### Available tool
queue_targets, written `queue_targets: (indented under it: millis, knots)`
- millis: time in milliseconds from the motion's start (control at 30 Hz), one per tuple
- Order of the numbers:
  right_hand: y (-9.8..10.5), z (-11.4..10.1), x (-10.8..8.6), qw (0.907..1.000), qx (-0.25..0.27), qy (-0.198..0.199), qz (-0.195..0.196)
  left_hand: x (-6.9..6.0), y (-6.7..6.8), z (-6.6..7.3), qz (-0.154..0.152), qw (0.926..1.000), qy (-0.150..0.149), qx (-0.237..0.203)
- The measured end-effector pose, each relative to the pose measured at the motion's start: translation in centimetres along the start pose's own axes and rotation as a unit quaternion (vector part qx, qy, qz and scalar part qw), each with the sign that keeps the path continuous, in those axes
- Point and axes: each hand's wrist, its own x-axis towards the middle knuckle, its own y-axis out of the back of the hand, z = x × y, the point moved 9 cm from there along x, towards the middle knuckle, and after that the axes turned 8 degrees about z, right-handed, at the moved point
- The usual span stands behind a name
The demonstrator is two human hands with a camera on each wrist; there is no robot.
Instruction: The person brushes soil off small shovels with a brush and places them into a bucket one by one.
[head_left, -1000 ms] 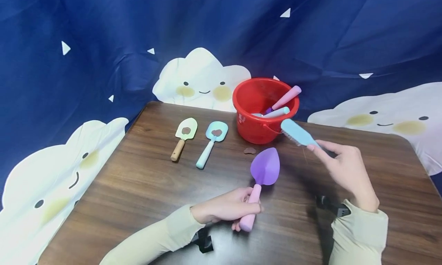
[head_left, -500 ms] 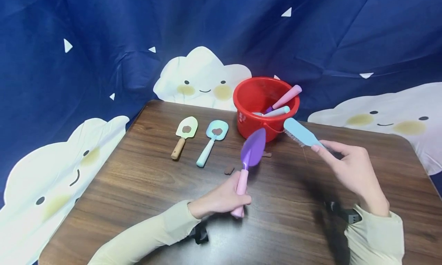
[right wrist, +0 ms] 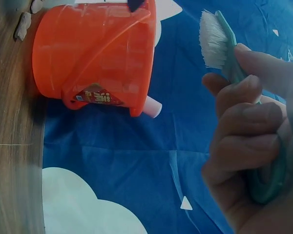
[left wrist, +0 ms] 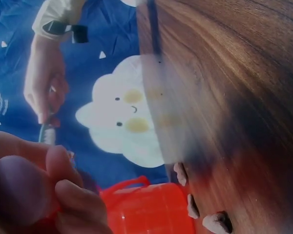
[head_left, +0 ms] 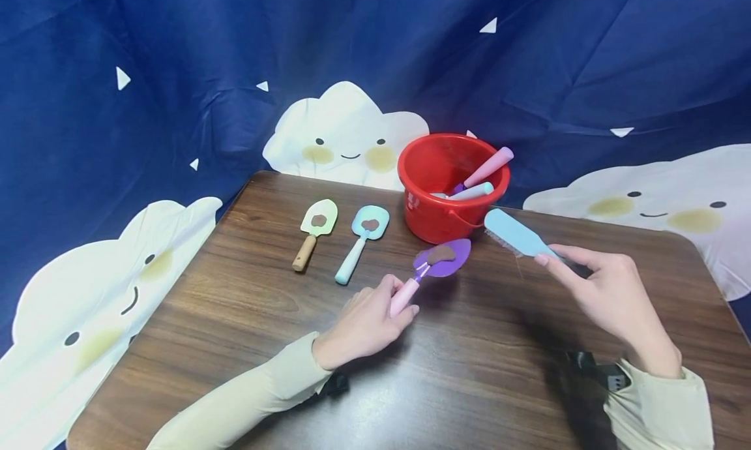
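The left hand's (head_left: 366,316) grip is closed round the pink handle of a purple trowel (head_left: 450,266), whose blade sits near the head view's centre, in front of the bucket. A brown patch (head_left: 441,254) shows on that blade; whether it is a loose piece, I cannot tell. The right hand's (head_left: 616,293) grip is curled round a light blue brush (head_left: 516,233), bristles down, its head just right of the blade. By my judgement, brush and trowel work best as a pair: blade kept level, front edge low to the desk (head_left: 446,385), bristles drawn gently towards it. Small stones (left wrist: 217,223) lie near the bucket, lower right in the left wrist view. The red bucket (head_left: 428,218), upper right of centre, holds handled tools; green (head_left: 313,229) and blue trowels (head_left: 352,259) lie left of it.
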Motion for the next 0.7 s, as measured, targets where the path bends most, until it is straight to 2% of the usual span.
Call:
queue_targets:
  millis: [333, 567, 700]
  knots:
    - [-1.2, -1.1, -0.6, 0.9995, 0.011, 0.016, -0.025, -0.1, -0.6, 0.2, -0.01, 0.9998, 0.0, -0.017]
    - [-2.6, -3.1, -1.1, 0.9978, 0.021, 0.041, -0.048, -0.9, -1.2, 1.0, -0.032, 0.9966, -0.007, -0.076]
    - [-3.6, -4.3, -1.6, 0.9953, 0.019, 0.058, -0.075, -1.5, -1.8, 1.4, -0.06, 0.9899, 0.001, -0.129]
